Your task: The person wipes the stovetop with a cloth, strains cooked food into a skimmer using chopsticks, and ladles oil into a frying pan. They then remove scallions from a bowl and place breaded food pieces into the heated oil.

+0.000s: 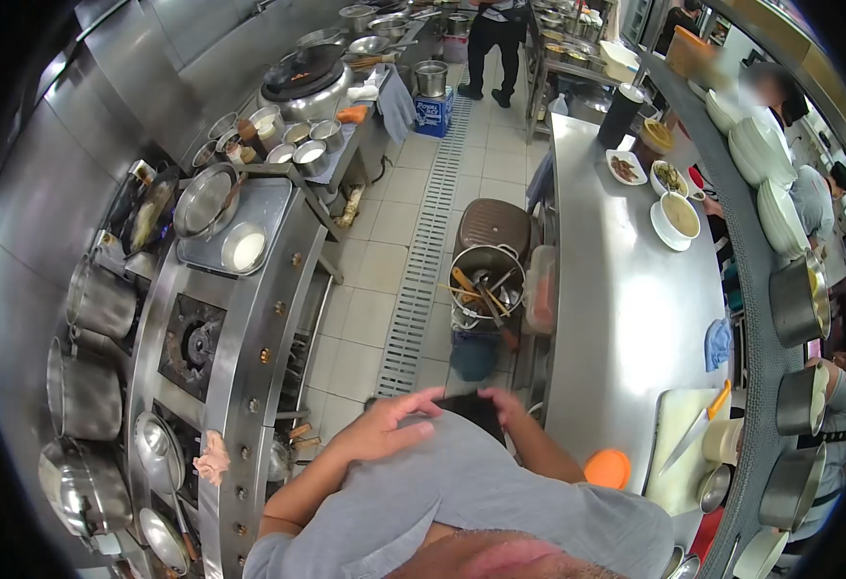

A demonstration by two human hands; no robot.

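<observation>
My left hand (399, 425) rests at the front of my grey shirt (413, 502), fingers stretched and apart, with nothing in it. On the other side of my waist is my right hand (512, 413), smeared by motion; its fingers are partly hidden, so its grip does not show. Dark cloth (469, 413) shows between the two hands. Beyond them on the floor stands a pot of utensils (462, 314), with wooden handles sticking out. An orange lid (607, 469) lies on the steel counter (601, 318) near my right forearm.
At left, a stove (196, 343) carries pans, a ladle (174, 482) and a tray (278, 207) with a bowl. A knife (693, 429) lies on a cutting board (674, 463) at right. A floor drain (423, 241) runs forward toward another person (493, 48).
</observation>
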